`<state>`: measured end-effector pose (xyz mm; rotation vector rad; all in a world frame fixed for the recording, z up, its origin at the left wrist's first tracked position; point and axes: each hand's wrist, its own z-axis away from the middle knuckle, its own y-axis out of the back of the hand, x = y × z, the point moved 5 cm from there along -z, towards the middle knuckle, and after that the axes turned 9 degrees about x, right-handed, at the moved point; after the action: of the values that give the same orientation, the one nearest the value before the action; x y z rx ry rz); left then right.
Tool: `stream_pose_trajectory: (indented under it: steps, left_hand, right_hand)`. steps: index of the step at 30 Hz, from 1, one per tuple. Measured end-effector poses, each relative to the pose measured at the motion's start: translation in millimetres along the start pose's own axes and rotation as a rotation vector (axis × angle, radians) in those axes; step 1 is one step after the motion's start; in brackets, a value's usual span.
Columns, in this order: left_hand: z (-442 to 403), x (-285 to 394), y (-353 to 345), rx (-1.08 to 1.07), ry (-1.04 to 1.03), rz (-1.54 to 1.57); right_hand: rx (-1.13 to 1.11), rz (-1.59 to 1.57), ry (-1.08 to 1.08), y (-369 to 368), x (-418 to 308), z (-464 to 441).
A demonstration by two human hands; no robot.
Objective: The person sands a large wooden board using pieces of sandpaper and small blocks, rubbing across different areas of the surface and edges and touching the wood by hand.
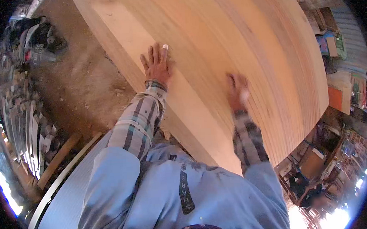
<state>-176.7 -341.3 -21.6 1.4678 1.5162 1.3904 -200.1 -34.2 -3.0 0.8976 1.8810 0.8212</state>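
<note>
A large wooden panel (213,50) of pale and brown boards fills the middle of the view. My left hand (158,68) lies flat on it near its left edge, fingers spread, with white wrapping around one fingertip. Farther right, my right hand (238,90) is over the panel, blurred by motion. Its fingers look curled together, and a whitish patch shows at its side. Whatever it may hold is hidden by the blur.
Stacked wood strips (24,118) stand at the left beside a dirt floor (73,78). A dark machine (40,41) sits at the upper left. Cluttered benches (323,161) and a corrugated sheet (349,35) are at the right.
</note>
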Motion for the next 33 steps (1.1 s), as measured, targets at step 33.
stream_pose_trajectory:
  steps: [33]
  left_hand:
    - [-13, -13, -6, 0.039, -0.165, 0.067]
  right_hand:
    - [0.037, 0.243, -0.044, 35, 10, 28]
